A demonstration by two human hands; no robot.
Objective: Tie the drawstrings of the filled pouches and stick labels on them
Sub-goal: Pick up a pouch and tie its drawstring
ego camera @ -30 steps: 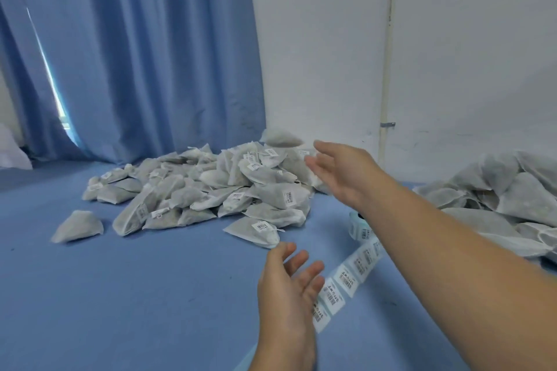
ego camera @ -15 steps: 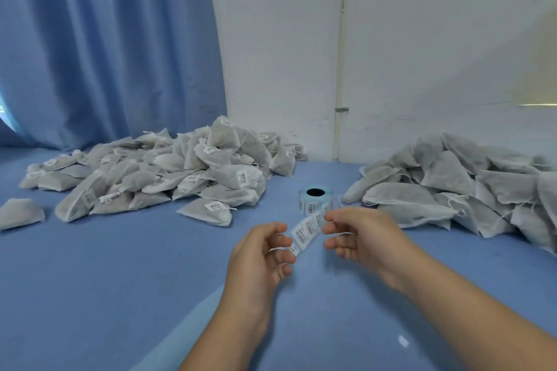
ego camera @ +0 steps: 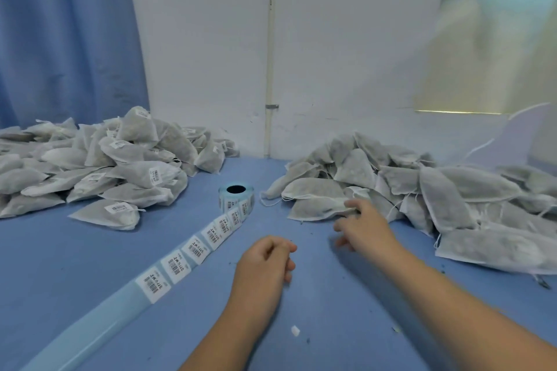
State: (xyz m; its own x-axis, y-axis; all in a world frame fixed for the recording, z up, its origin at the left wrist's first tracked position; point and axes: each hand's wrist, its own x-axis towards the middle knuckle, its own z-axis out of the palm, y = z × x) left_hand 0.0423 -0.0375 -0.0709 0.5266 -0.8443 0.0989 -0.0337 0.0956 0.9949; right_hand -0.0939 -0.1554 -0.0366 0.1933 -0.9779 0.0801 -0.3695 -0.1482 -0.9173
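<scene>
White barcode stickers on a pale blue backing strip (ego camera: 196, 247) trail from the small label roll (ego camera: 236, 194) across the blue cloth table (ego camera: 90, 265); their print is unreadable. Stickered grey fabric pouches (ego camera: 120, 166) heap left, bare ones (ego camera: 437, 190) right, cut off by the frame. The blurred right hand (ego camera: 363, 227), fingers spread, touches the nearest bare pouch (ego camera: 316, 206). The left hand (ego camera: 265, 260) is curled; any contents are hidden.

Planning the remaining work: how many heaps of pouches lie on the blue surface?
2. The labelled heap lies left of the label roll; the unlabelled heap lies right of it, with the right hand at its near edge. Both run past the frame's edges, so more may be hidden.
</scene>
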